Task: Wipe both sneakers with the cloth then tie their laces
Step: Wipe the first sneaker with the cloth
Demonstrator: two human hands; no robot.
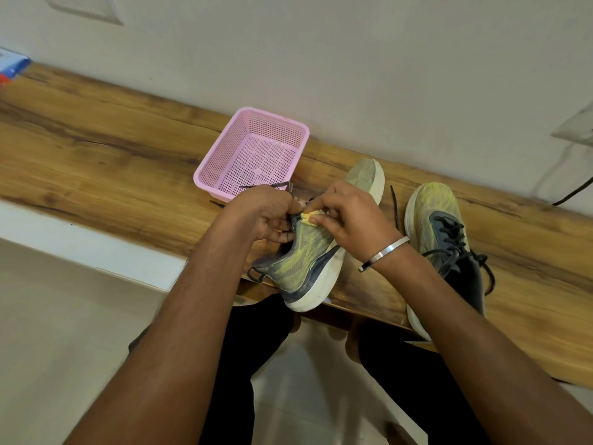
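The left hand grips the near yellow-green knit sneaker; the right hand pinches a small yellow cloth, seemingly wiping it. Next, the right sneaker.

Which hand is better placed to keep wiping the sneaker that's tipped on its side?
Probably the right hand: it already pinches the yellow cloth against the tilted sneaker. The left hand grips that sneaker near its laces, steadying it.

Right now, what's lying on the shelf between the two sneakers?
In the head view, a loose dark lace trails across the bare wooden shelf between the tilted sneaker and the upright sneaker; nothing else.
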